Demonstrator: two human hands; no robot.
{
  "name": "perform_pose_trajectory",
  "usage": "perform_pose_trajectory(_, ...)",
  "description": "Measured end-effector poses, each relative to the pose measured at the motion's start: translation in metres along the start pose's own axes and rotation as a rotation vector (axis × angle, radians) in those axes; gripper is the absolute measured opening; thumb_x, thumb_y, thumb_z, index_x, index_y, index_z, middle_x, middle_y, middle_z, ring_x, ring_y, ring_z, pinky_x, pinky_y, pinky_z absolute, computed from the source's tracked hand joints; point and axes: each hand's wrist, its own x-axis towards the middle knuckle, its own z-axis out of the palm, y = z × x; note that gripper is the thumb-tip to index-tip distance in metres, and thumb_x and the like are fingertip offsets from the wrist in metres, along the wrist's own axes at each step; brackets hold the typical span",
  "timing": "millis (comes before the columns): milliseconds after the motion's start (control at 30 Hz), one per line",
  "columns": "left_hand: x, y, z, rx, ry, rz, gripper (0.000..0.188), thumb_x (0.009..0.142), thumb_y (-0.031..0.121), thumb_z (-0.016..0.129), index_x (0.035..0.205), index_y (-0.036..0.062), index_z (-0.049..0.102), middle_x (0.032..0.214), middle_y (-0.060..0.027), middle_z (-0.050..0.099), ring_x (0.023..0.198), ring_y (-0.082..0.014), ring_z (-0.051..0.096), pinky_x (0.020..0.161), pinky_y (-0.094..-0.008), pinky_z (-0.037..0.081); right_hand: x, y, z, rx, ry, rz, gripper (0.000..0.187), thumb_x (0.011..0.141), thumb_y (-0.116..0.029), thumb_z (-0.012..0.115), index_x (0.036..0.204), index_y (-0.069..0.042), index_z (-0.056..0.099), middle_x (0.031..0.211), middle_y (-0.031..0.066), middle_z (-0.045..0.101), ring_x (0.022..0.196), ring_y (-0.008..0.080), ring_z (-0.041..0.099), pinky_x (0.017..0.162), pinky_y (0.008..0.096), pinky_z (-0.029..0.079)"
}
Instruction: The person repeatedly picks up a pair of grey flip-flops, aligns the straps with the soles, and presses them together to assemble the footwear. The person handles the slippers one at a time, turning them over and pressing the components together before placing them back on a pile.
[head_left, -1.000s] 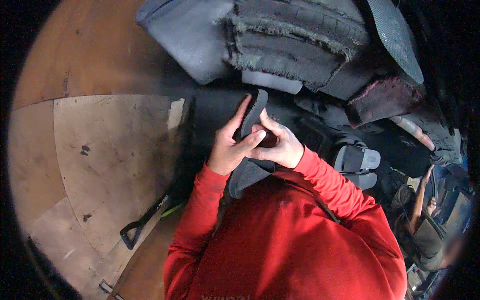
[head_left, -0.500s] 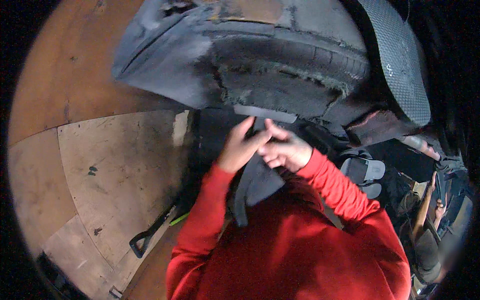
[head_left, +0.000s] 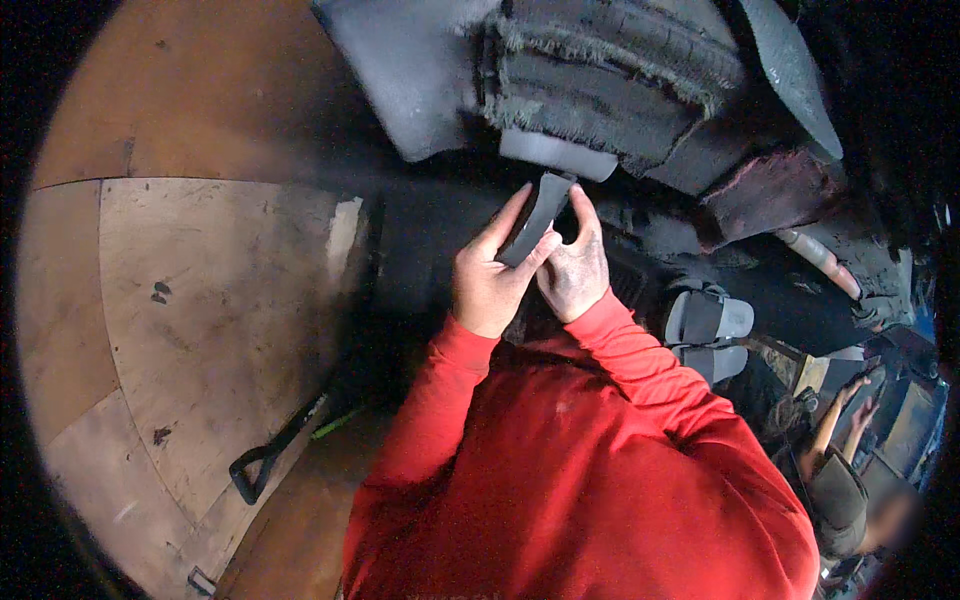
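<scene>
My left hand (head_left: 488,275) and my right hand (head_left: 577,272) are raised together in front of my chest. Between them they grip a dark grey, slightly curved flat piece (head_left: 538,220), tilted with its top leaning right. It looks like rubber or foam, but its exact kind I cannot make out. My left fingers and thumb hold its left edge and lower end. The right thumb and fingers pinch it from the other side, near the top and bottom. Just beyond the piece is a pale grey rounded bar (head_left: 558,153), beneath a worn, frayed dark padded surface (head_left: 600,90).
Grey slide sandals (head_left: 712,317) sit to my right, beyond the forearm. Farther right, another person's hands (head_left: 858,405) are raised. A pinkish pipe (head_left: 820,262) juts out at the right. On the left are a stained plywood panel (head_left: 215,340) and a black handle (head_left: 258,470).
My hands have risen and steadied from a blur. The grey piece, which hung below them, now stands upright between them. My view has shifted, moving the padded surface up and right.
</scene>
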Motion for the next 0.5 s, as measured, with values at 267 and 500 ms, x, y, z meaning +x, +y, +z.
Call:
perform_pose_trajectory(267,0.024,0.016,0.007,0.479,0.11,0.036,0.04,0.089,0.027,0.074,0.12,0.0021,0.067,0.099,-0.0127,0.075,0.086,-0.0176,0.073,0.076,-0.0309,0.056,0.01,0.006,0.006,0.421,-0.192,0.134,0.055,0.075,-0.011,0.072,0.129,-0.008,0.058,0.128,0.0303,0.048,0.117,0.0467,0.05,0.096,0.0483,0.048)
perform_pose_trajectory(500,0.029,0.036,0.009,0.659,0.138,0.034,0.031,0.088,0.026,0.074,0.108,0.0021,0.072,0.088,-0.0148,0.075,0.076,-0.0201,0.074,0.067,-0.033,0.056,0.011,-0.013,-0.02,0.706,-0.356,0.24,0.058,0.072,-0.018,0.077,0.125,-0.004,0.058,0.106,0.0174,0.064,0.101,0.037,0.057,0.088,0.0438,0.049)
